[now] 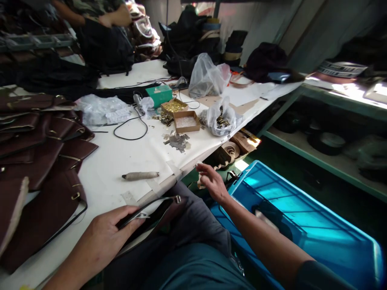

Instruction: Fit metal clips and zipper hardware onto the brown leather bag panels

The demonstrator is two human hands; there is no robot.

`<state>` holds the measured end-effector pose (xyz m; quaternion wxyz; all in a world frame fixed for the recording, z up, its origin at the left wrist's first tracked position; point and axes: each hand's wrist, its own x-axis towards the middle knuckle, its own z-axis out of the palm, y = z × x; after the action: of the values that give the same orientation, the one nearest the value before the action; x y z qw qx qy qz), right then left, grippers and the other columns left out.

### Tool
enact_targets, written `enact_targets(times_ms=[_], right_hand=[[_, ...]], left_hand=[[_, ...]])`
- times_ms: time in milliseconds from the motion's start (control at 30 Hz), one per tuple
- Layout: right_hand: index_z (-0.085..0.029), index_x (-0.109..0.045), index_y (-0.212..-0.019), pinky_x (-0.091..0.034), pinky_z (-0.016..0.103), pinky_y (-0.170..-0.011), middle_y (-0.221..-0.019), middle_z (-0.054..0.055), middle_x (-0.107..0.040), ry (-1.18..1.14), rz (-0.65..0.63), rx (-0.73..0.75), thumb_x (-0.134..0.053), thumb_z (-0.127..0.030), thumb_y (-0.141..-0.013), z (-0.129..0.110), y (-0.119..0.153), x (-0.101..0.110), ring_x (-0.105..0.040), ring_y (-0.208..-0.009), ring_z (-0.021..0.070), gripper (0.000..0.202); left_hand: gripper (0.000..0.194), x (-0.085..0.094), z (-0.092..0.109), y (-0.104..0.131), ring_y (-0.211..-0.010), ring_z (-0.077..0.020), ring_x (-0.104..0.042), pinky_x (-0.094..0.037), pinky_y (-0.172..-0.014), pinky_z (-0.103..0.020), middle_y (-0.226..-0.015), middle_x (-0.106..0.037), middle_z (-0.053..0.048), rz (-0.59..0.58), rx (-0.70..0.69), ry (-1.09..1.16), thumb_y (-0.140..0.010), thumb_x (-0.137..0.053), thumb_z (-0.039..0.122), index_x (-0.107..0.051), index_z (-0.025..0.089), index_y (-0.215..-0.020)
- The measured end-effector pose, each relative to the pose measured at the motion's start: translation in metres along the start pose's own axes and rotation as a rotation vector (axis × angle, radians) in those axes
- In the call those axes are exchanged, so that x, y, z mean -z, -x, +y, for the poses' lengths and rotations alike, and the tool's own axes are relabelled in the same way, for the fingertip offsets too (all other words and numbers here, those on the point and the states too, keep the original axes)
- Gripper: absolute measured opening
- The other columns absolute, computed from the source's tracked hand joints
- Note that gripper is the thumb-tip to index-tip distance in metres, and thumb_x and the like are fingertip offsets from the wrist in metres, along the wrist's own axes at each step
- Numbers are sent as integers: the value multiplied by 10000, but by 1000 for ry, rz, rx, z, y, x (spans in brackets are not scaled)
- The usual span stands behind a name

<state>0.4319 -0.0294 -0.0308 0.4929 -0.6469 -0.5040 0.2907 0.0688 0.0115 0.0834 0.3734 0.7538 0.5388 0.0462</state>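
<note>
My left hand [104, 229] grips the edge of a dark leather bag piece [173, 211] over my lap, thumb on top. A small metal fitting [177, 199] shows at its far corner, and something small and pale sticks out by my thumb. My right hand [213, 183] hovers beside the table's front edge with its fingers bent and apart. A pale spot shows at one fingertip; I cannot tell what it is. On the table lie a wrapped, pointed tool [140, 176] and a heap of flat metal plates [177, 141].
Burgundy leather pieces [45, 149] are piled at left. Small boxes [186, 122] of parts, a green box [159, 95] and plastic bags [223, 119] stand farther back. A blue bin [302, 225] is at right, near a shelf [323, 157]. Another person's arms [116, 17] show behind the table.
</note>
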Motion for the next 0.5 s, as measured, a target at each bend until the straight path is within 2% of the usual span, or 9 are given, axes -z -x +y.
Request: enact_targets(times_ms=[67, 100, 133, 200, 267, 367, 433, 500], right_hand=[[-223, -668, -1437, -527, 443, -1081, -1347, 132, -733, -111, -316, 191, -791, -861, -704, -19, 20, -14, -683, -1229, 329, 979], [-226, -692, -1404, -557, 417, -1027, -1278, 116, -764, -136, -424, 226, -850, -811, -683, -27, 28, -22, -714, -1162, 313, 943], [-225, -736, -1323, -586, 373, -928, -1153, 89, -796, -140, -475, 221, -869, -765, -707, -34, 34, -29, -745, -1041, 279, 830], [-210, -796, -1091, -563, 291, -709, -877, 37, -787, -121, -463, 217, -839, -690, -810, -47, 40, -42, -726, -778, 204, 557], [-201, -792, -941, -503, 270, -628, -750, 22, -742, -54, -419, 331, -816, -638, -868, -58, 41, -48, -673, -667, 171, 444], [-201, -793, -921, -477, 280, -651, -747, 37, -738, 49, -406, 527, -820, -587, -890, -74, 37, -51, -667, -685, 174, 388], [-205, -791, -917, -474, 276, -653, -758, 37, -740, 40, -428, 509, -809, -578, -904, -85, 35, -52, -670, -692, 172, 374], [-212, -786, -885, -473, 273, -637, -749, 30, -727, 19, -439, 412, -812, -592, -895, -93, 35, -51, -661, -679, 173, 381]], left_hand=[[455, 0, 11, -2, -911, -218, -793, -582, -810, -216, -1014, -846, 18, -23, -50, 77, -903, -664, 679, -825, 295, -1089], [452, -1, 14, -3, -909, -213, -787, -574, -817, -220, -1014, -843, 19, -27, -70, 101, -917, -656, 674, -818, 293, -1098], [440, -3, 17, -4, -893, -208, -780, -565, -808, -225, -999, -839, 22, -21, -78, 101, -927, -650, 666, -811, 296, -1100], [399, -4, 18, -3, -824, -199, -757, -536, -742, -235, -917, -822, 31, 9, -65, 29, -932, -651, 647, -798, 303, -1071], [376, -2, 18, -2, -719, -194, -705, -479, -651, -250, -785, -773, 33, 55, -43, -88, -926, -649, 643, -781, 294, -975], [422, 3, 12, 1, -653, -189, -638, -420, -603, -262, -691, -700, 26, 106, -56, -136, -932, -623, 666, -744, 268, -856], [437, 5, 7, 4, -678, -186, -647, -433, -630, -260, -704, -699, 21, 124, -108, -60, -958, -599, 657, -741, 258, -850], [413, 6, 3, 9, -729, -187, -680, -461, -672, -257, -746, -727, 17, 108, -176, 50, -1002, -571, 606, -757, 256, -886]])
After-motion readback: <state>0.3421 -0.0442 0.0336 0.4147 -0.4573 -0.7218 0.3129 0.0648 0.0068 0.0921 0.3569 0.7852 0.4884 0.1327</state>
